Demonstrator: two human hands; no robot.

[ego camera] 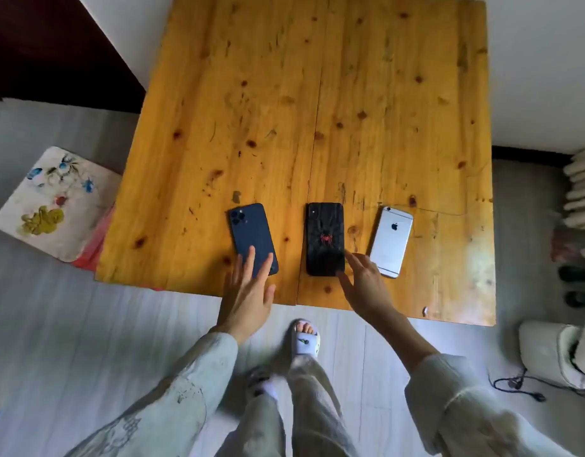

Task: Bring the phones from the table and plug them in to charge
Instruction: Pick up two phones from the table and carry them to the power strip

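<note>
Under hands, phone ends, perhaps touched.

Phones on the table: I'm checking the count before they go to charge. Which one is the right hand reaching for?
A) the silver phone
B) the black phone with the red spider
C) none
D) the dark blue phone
B: the right hand has its fingertips at the lower right corner of the black phone with the red spider.
</note>
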